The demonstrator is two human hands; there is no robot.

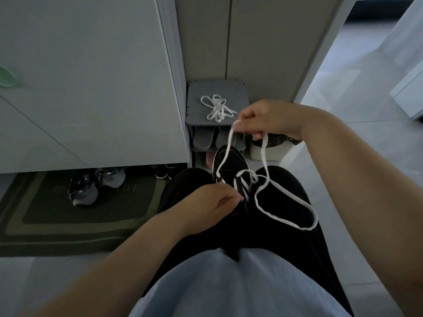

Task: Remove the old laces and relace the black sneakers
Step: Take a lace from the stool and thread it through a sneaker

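A black sneaker (pixel 230 167) with white stripes lies on my lap, toe pointing away from me. My left hand (pixel 211 201) grips its near side, fingers curled at the stripes. My right hand (pixel 266 121) is raised above the toe and pinches a white lace (pixel 263 203). One strand runs down to the sneaker's eyelets. The other hangs in a long loop over my right thigh. A second white lace (pixel 216 108) lies bundled on a small grey stool (pixel 233 88) ahead.
Grey slippers (pixel 203 139) sit under the stool. Grey sneakers (pixel 91 185) and dark shoes (pixel 163 171) rest on a green doormat (pixel 34 218) under a white cabinet (pixel 91 88). A white bin (pixel 267 153) stands behind my right hand. Tiled floor (pixel 343 133) opens to the right.
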